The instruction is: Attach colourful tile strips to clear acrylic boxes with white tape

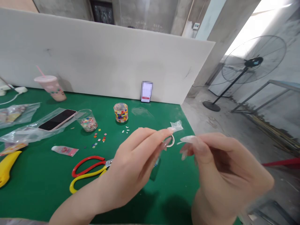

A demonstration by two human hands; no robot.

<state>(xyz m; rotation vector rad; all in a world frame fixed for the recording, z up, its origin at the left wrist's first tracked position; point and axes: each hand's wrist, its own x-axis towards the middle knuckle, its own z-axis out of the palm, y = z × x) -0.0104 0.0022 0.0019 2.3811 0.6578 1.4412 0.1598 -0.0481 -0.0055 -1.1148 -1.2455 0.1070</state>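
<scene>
My left hand (138, 159) is raised over the green table (173, 184), its fingers pinched on a small white ring (172, 141). To its right, my right hand (220, 168) has thumb and forefinger pressed together. A thin whitish tip pokes out from them towards the ring, too small to name. The hands are apart. Partly hidden behind my left wrist lie scissors (89, 175) with one red and one yellow handle. Beyond my hands stands a small round holder (121, 113) covered in coloured mosaic squares. Beside it a clear cup (88, 122) holds many small coloured pieces.
Loose coloured squares (99, 139) and a small tube (65, 150) lie at left, with a phone (58, 120), a pink tumbler (51, 87) and a yellow-handled tool (8, 167). Another phone (146, 91) leans on the white board (93, 59). A crumpled clear bag (177, 125) lies near the right edge.
</scene>
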